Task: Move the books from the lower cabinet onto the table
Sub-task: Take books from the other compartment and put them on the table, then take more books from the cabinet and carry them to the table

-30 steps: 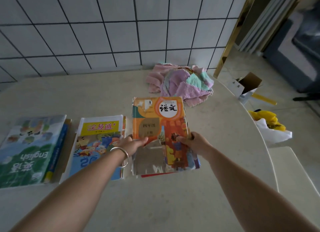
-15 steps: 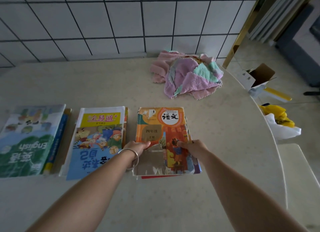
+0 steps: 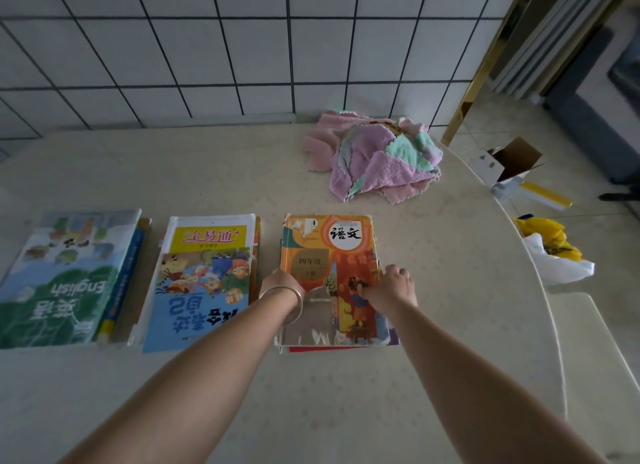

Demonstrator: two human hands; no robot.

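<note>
The books (image 3: 332, 280) lie in three stacks in a row on the table (image 3: 207, 173), and we judge we are setting down the right-hand stack, beside the middle stack (image 3: 204, 280) and well apart from the left stack (image 3: 65, 276) near the table's left edge. Our left hand (image 3: 282, 283) grips the stack's left edge, and our right hand (image 3: 393, 285) grips its right edge with the thumb on the cover, fingers curled. The next move, as we judge it, calls for letting go cleanly and drawing both hands back toward the near edge without dragging the top book off square.

The top cover is orange, glossy and badly worn: its lower left corner is torn away, showing dull paper beneath, and a red cover peeks out below. The table is pale, matte and faintly speckled, curving round on the right. A pile of fleecy pink and mint cloths (image 3: 377, 162) sits near the far edge.
</note>
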